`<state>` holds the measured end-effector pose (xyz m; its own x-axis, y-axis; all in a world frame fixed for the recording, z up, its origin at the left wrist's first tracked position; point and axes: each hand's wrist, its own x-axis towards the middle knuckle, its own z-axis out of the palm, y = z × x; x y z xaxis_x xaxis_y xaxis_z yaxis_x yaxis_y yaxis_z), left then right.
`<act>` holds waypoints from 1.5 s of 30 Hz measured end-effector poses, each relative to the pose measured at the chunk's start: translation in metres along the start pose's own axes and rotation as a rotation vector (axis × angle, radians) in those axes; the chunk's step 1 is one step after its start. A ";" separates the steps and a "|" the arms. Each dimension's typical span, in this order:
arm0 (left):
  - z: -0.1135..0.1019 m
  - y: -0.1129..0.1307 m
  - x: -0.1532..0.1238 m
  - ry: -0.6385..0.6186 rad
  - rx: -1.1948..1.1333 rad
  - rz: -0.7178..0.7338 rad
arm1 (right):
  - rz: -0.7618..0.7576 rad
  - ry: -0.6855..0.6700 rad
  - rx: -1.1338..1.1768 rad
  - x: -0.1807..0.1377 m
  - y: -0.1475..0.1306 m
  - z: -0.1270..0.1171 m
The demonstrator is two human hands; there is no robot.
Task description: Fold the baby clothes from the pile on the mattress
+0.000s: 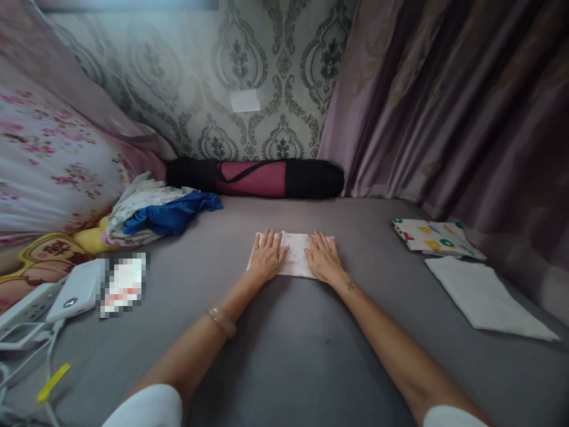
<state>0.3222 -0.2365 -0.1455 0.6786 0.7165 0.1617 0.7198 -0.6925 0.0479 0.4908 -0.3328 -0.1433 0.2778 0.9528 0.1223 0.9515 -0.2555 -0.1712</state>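
A folded white cloth with a faint print [294,255] lies flat on the grey bed sheet [284,344], in the middle of the view. My left hand [267,256] rests palm down on its left part, fingers stretched out and pointing away from me. On the right part lies my right hand [323,258], also flat with the fingers extended. Between the two hands a strip of the cloth shows; the rest of it is partly hidden beneath them.
At right lie a folded colourful patterned cloth [438,237] and a folded plain white cloth [489,296]. A black and maroon roll bag [253,178] lies along the wall. At left are crumpled clothes [164,213], a white power bank [80,290], a power strip [31,305] and cables.
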 end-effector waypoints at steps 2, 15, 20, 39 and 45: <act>0.000 0.005 0.000 0.037 0.006 -0.003 | -0.059 0.024 0.007 0.001 -0.008 0.002; 0.004 0.009 0.002 0.059 0.006 -0.060 | -0.078 -0.049 0.026 0.005 -0.025 0.005; 0.008 0.004 0.000 0.030 -0.009 -0.102 | -0.116 -0.051 0.054 0.009 -0.044 0.005; 0.016 -0.026 -0.005 0.037 -0.137 -0.143 | -0.186 -0.009 0.098 0.017 -0.063 0.016; 0.030 -0.034 -0.005 -0.047 -0.230 -0.151 | -0.189 -0.064 0.168 0.018 -0.070 0.023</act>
<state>0.2988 -0.2137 -0.1771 0.5763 0.8123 0.0898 0.7647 -0.5747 0.2916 0.4260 -0.2934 -0.1519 0.0827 0.9908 0.1067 0.9490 -0.0456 -0.3121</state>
